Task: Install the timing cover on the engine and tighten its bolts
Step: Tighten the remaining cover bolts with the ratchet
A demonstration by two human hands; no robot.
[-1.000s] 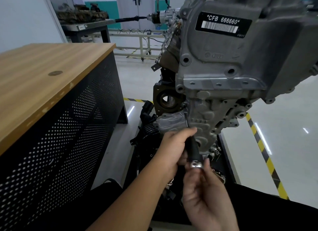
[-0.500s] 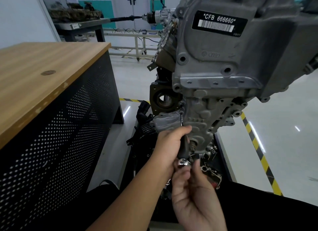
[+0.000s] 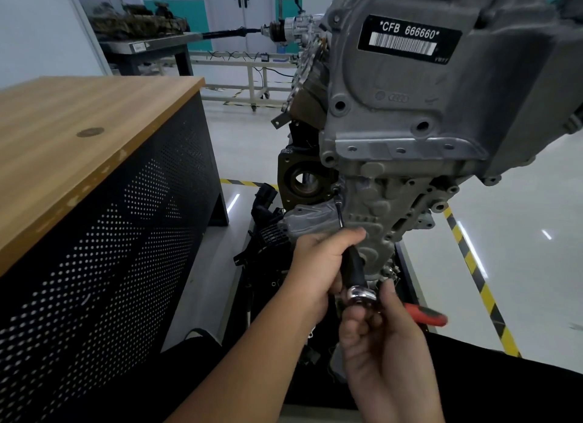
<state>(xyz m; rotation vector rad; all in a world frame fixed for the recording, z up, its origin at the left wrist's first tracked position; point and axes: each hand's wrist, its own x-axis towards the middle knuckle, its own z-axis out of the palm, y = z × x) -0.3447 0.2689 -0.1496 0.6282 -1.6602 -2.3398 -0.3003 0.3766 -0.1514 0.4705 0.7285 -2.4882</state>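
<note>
The grey engine (image 3: 410, 113) hangs on a stand, with the ribbed timing cover (image 3: 381, 208) seated on its lower front. A thin driver shaft (image 3: 339, 208) runs up to a bolt (image 3: 336, 189) on the cover's left edge. My left hand (image 3: 318, 265) grips the black handle (image 3: 352, 269) of this tool. My right hand (image 3: 378, 337) pinches the chrome ratchet head (image 3: 361, 295) at the handle's bottom end. A red and black handle (image 3: 426, 316) sticks out to the right behind my right fingers.
A wooden-topped bench with a perforated black side (image 3: 94, 220) stands close on the left. Black parts (image 3: 268, 230) sit low beside the engine. Yellow-black floor tape (image 3: 473, 271) runs on the right. A metal table (image 3: 148, 44) is far back.
My head has shifted slightly, so the engine sits a little lower left in view. Both hands stay on the tool, and a red and black handle has appeared behind my right hand.
</note>
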